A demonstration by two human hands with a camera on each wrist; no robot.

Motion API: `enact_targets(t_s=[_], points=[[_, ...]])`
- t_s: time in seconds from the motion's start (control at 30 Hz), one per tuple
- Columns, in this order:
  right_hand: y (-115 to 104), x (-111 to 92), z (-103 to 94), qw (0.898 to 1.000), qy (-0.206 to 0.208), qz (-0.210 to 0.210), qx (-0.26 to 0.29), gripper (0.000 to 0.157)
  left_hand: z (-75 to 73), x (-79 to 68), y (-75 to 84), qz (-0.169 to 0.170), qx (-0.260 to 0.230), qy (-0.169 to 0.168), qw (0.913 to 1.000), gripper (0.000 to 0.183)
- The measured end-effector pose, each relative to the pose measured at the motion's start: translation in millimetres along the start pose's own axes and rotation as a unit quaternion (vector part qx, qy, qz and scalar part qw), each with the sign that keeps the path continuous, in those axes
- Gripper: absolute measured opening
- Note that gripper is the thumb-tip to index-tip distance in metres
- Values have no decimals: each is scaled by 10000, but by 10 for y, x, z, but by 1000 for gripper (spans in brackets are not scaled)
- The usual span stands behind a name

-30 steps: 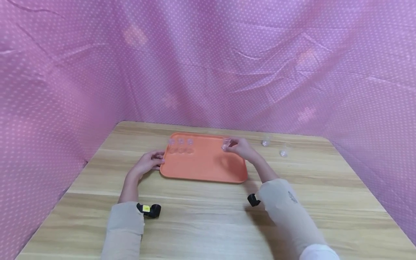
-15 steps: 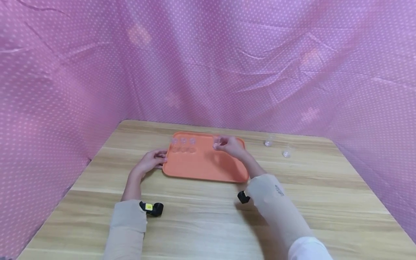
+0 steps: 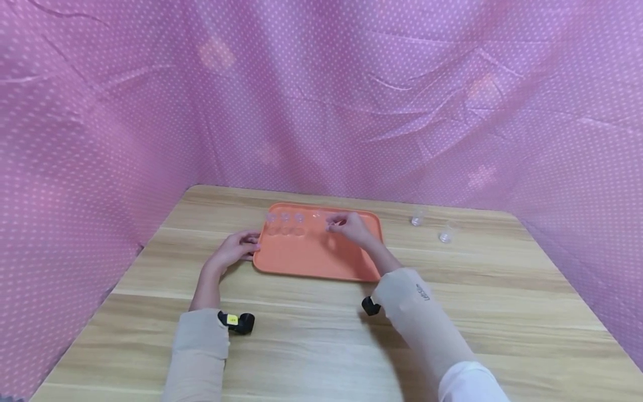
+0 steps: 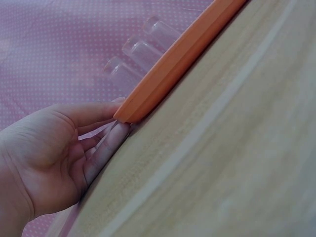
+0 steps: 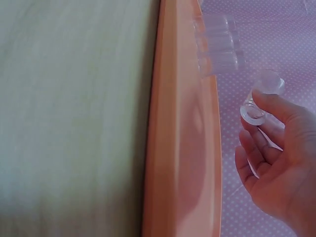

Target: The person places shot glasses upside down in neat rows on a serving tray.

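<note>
My left hand (image 3: 235,249) holds the left edge of an orange tray (image 3: 301,262), one digit at the rim and another low against its side in the left wrist view. My right hand (image 3: 351,228) pinches a small clear cup (image 5: 254,112) between thumb and fingers, above the tray's far part. That cup is tilted, its thick ring-like end near the fingertips. Three clear cups (image 5: 221,61) stand side by side in a row at the tray's far left, and look upside down.
Two more clear cups, a farther one (image 3: 416,220) and a nearer one (image 3: 445,235), stand on the wooden table (image 3: 311,340) right of the tray. A pink dotted curtain (image 3: 321,111) surrounds the table's back and sides.
My right hand has moved left over the tray with the cup, and the cup has tipped over from a more upright pose. My left hand stays at the tray's edge.
</note>
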State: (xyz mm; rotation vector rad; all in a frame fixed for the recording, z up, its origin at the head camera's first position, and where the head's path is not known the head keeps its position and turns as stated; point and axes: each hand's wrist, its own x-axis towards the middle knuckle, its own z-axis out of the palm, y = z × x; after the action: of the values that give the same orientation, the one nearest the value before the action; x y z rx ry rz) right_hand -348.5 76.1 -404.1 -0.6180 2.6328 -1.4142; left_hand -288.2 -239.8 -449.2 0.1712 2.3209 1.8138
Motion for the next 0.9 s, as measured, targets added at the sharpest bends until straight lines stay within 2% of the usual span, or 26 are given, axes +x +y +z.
enact_targets(t_s=[0.2, 0.5, 0.6, 0.77, 0.9], points=[[19, 9, 32, 9995, 299, 90, -13, 18, 8, -3, 9, 20, 69, 14, 10000, 50], [-3, 32, 88, 9948, 784, 647, 26, 22, 11, -8, 28, -20, 60, 14, 10000, 51], [-15, 48, 119, 9923, 973, 726, 226, 23, 9, -16, 27, -38, 11, 17, 10000, 51], [-41, 98, 184, 9858, 1222, 725, 895, 25, 3, -14, 14, -60, -31, 0, 10000, 51], [-61, 153, 245, 9841, 1334, 704, 938, 25, 1, 2, 1, -37, -15, 9, 10000, 50]])
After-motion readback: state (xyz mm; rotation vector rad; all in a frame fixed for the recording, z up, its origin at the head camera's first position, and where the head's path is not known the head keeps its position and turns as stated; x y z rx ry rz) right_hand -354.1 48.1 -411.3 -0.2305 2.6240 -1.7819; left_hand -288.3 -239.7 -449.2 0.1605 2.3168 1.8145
